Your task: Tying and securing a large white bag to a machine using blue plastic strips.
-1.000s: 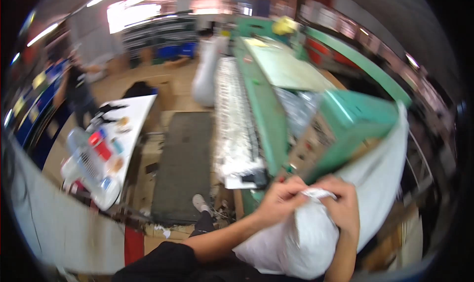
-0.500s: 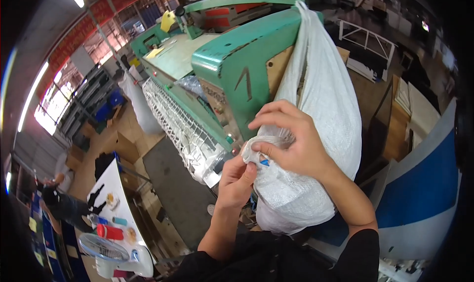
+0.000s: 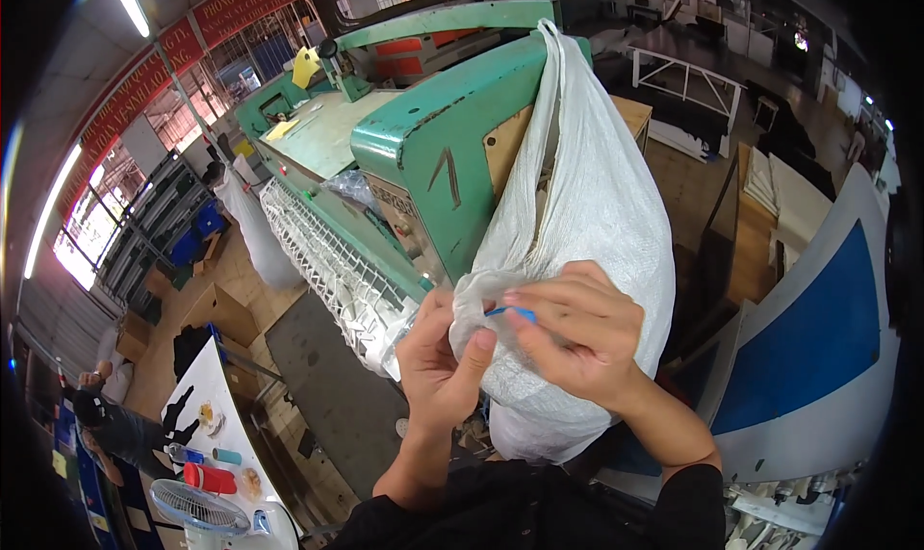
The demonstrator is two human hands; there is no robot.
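Observation:
A large white woven sack (image 3: 606,194) hangs by its upper end from the corner of a green machine (image 3: 462,98). My left hand (image 3: 438,362) is closed on a bunched edge of this sack, with the thumb pressed on the near side. Right beside it, my right hand (image 3: 587,333) pinches a small blue strip (image 3: 520,313) at the bunched fabric. Part of the strip is hidden behind the fingers, and I cannot see how it is fixed to the sack.
White netting (image 3: 327,261) lines the machine's side. A white table (image 3: 207,382) at lower left carries a red container (image 3: 209,479) and a fan (image 3: 197,507). Beyond it a person (image 3: 115,425) is at work. A blue and white panel (image 3: 808,348) stands at my right.
My right hand has turned over and lowered, now with its fingers on the blue strip. My left hand still grips the sack. The view has shifted slightly, showing more of the blue strip.

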